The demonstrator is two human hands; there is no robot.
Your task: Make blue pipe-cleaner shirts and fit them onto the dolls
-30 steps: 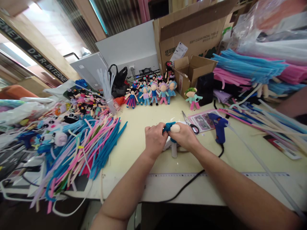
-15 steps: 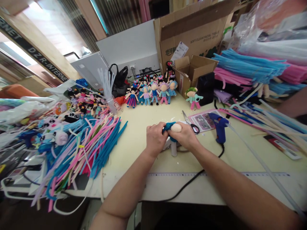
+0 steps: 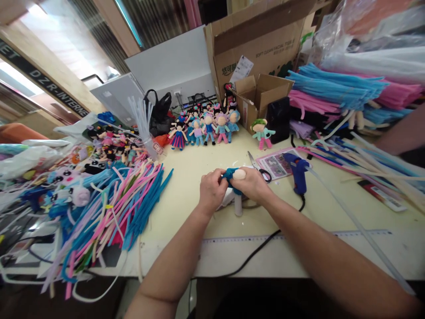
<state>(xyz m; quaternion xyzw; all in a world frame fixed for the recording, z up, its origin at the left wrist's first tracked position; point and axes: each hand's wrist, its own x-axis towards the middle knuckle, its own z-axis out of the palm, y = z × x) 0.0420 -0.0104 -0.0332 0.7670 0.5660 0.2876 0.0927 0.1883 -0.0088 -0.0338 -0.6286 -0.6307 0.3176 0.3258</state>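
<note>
Over the middle of the table, my right hand [image 3: 255, 184] is closed around a small doll part with a smooth beige oval end [image 3: 239, 174]. Teal pipe cleaner [image 3: 229, 173] is wrapped at its left side, where the fingers of my left hand [image 3: 211, 189] pinch it. My two hands nearly meet, and much of the piece is hidden behind the fingers. Just below them a small white cylinder [image 3: 238, 205] stands on the table. Scissors [image 3: 264, 173] lie beyond my right hand, partly on a printed picture sheet [image 3: 278, 166]. A blue glue gun [image 3: 298, 173] is to the right.
Finished dolls [image 3: 208, 128] stand in a group at the back, beside a green-hatted doll [image 3: 262, 133] and an opened carton [image 3: 274, 88]. Pipe cleaners [image 3: 113, 208] are heaped left, with blue bundles [image 3: 335, 86] right. A ruler [image 3: 259, 238] and black cable [image 3: 252, 261] run along the front.
The view has shifted slightly, so the scene sits a little further left. My hands keep hold of the doll part, with the left fingers slightly changed around the teal pipe cleaner.
</note>
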